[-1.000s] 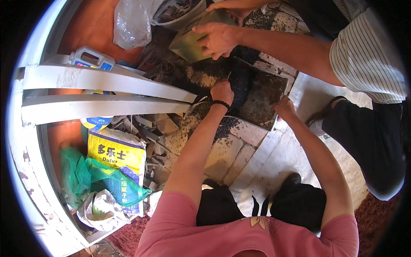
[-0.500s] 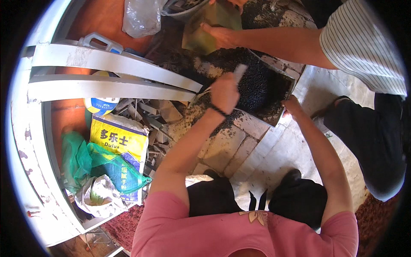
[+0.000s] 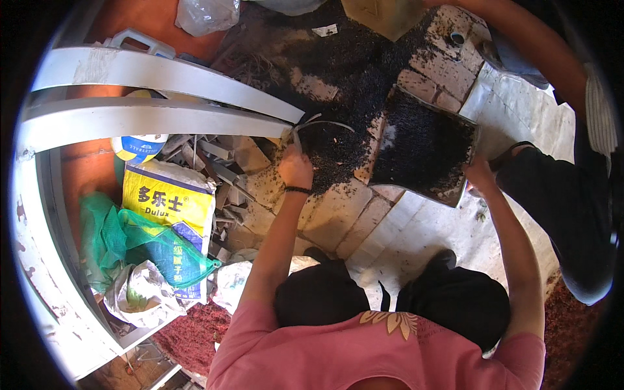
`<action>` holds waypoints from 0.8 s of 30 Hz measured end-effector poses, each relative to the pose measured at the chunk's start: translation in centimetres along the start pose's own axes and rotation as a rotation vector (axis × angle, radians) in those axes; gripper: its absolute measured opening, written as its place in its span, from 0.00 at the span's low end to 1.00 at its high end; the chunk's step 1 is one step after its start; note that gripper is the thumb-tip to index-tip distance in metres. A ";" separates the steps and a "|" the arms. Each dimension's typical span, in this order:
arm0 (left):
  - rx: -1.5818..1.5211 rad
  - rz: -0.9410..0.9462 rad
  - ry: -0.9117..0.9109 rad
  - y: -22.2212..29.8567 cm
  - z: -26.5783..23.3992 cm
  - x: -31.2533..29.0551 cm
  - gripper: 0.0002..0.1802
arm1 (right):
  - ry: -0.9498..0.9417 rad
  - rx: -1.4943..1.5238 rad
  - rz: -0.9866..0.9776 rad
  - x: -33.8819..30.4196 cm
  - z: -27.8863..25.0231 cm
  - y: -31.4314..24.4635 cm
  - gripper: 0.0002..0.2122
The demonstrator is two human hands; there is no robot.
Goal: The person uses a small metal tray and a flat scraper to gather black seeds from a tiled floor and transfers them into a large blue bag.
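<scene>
My left hand (image 3: pixel 296 171), with a dark beaded bracelet at its wrist, is closed around a pale, flat scraper-like tool (image 3: pixel 296 138). Its exact kind is blurred. Beneath and beyond it, loose black soil (image 3: pixel 335 153) covers part of the brick floor, and a thin white curved strip (image 3: pixel 335 123) lies close to the tool's tip. To the right is a shallow rectangular tray (image 3: pixel 422 194) holding black granular soil. My right hand (image 3: pixel 480 175) grips the tray's right edge; some of its fingers are hidden.
Two white beams (image 3: pixel 162 123) reach in from the left. Below them are a volleyball (image 3: pixel 140 147), broken scraps (image 3: pixel 221 162), a yellow-and-blue sack (image 3: pixel 166 198) and green netting (image 3: pixel 107 227). A co-worker's arm (image 3: pixel 526 32) and an olive-yellow container (image 3: pixel 383 16) are at the top right.
My left hand has moved left with the tool, away from the tray to the soil beside the beams. The co-worker's container has shifted up and right. My right hand stays at the tray.
</scene>
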State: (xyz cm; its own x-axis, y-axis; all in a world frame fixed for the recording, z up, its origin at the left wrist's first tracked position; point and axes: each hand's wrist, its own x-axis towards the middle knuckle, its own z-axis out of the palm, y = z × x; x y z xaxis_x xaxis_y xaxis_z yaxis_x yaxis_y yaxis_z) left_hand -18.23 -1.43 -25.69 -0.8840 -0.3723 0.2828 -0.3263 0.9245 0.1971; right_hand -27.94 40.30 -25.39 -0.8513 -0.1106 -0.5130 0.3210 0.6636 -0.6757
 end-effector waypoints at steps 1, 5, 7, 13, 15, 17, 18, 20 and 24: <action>0.013 -0.024 -0.041 0.4 0.5 0.8 0.06 | 0.030 -0.162 -0.053 0.5 0.8 1.0 0.17; 0.013 -0.028 -0.144 1.4 0.7 3.7 0.07 | 0.094 -0.414 -0.043 0.7 3.4 -3.3 0.16; -0.020 0.003 -0.129 1.4 0.7 4.9 0.07 | 0.057 -0.421 -0.021 0.2 4.2 -6.5 0.16; -0.113 0.099 -0.183 3.3 1.9 5.8 0.05 | -0.026 -0.349 0.044 1.0 7.0 -10.6 0.14; -0.167 0.095 -0.178 3.3 2.1 5.7 0.05 | -0.052 -0.277 0.067 0.7 7.8 -11.7 0.13; -0.171 0.105 -0.193 3.8 2.0 5.4 0.05 | -0.074 -0.269 0.055 1.1 8.4 -11.0 0.11; -0.172 0.114 -0.203 4.2 1.6 5.3 0.05 | -0.095 -0.251 0.080 1.0 8.3 -11.3 0.11; -0.203 0.075 -0.245 5.0 0.7 4.7 0.08 | -0.115 -0.195 0.128 1.0 8.5 -11.1 0.11; -0.183 0.096 -0.262 6.0 -1.2 4.1 0.07 | -0.151 -0.071 0.160 1.1 9.6 -9.6 0.13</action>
State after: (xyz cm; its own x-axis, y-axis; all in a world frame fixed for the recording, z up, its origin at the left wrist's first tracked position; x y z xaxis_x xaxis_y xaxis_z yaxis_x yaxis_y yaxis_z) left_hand -23.45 2.51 -22.20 -0.9716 -0.2286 0.0614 -0.1930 0.9153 0.3534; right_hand -27.95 26.66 -24.52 -0.7180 -0.1056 -0.6880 0.4129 0.7311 -0.5431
